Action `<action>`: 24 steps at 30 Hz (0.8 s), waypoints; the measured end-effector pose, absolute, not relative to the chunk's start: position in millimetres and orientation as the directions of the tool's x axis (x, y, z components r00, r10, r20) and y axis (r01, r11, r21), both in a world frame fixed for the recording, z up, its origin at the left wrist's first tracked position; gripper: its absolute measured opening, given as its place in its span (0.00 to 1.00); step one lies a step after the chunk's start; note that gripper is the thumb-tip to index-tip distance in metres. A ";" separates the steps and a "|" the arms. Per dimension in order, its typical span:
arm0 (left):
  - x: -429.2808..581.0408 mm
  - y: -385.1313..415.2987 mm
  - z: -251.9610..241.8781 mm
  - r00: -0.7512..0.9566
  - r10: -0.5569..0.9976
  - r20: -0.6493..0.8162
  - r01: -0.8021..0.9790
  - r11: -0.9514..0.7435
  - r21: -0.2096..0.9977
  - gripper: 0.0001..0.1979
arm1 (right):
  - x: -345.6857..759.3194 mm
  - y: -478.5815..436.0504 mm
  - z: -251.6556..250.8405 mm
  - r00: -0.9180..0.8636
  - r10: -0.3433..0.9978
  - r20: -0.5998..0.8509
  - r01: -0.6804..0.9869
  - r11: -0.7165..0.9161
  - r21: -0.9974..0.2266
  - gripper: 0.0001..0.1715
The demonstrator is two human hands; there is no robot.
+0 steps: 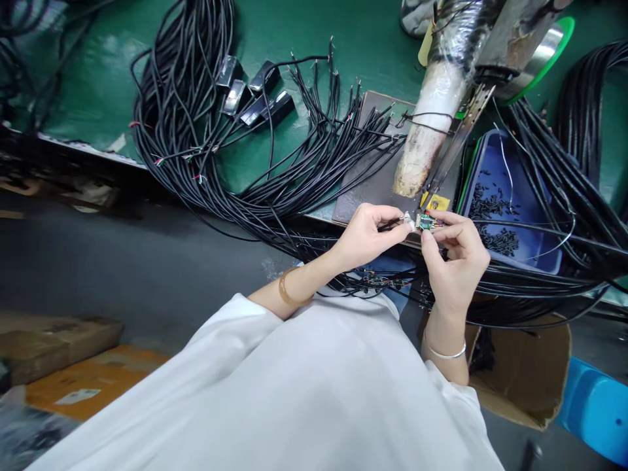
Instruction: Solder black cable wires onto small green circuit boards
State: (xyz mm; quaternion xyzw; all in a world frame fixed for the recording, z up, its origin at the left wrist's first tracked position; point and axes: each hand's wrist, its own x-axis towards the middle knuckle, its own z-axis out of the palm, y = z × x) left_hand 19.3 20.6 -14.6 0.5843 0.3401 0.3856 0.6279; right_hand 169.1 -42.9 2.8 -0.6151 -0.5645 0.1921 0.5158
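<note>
At the table's front edge my right hand (454, 255) pinches a small green circuit board (424, 222) between thumb and fingers, with thin coloured wires at its right end. My left hand (370, 232) is closed on a small whitish piece (408, 222) at the board's left end; its exact kind is too small to make out. A dark cable end shows between the left fingers. Just above the board is the tip of a slim metal tool that looks like a soldering iron (449, 154), fixed beside a plastic-wrapped pipe (426, 131).
Bundled black cables (255, 196) with stripped ends cover the left of the green table (289, 26). A blue tray (549, 261) holds small black pieces. Wired boards (385, 281) hang near my lap. A wire spool (549, 59), a cardboard box (524, 379) and a blue stool (596, 409) are right.
</note>
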 end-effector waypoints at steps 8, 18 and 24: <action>17.1 24.9 -9.5 0.493 0.870 0.002 -0.102 0.055 0.993 0.14 | 168.3 -41.2 4.4 0.227 0.870 0.437 0.578 0.241 -0.780 0.10; 22.4 27.9 -8.5 0.425 0.905 0.030 -0.036 -0.016 0.999 0.13 | 168.6 -35.7 4.8 0.165 0.835 0.525 0.670 0.296 -0.681 0.10; 25.9 31.0 -5.6 0.384 0.922 0.046 -0.047 -0.031 0.998 0.10 | 169.3 -30.4 7.5 0.159 0.818 0.553 0.702 0.300 -0.646 0.09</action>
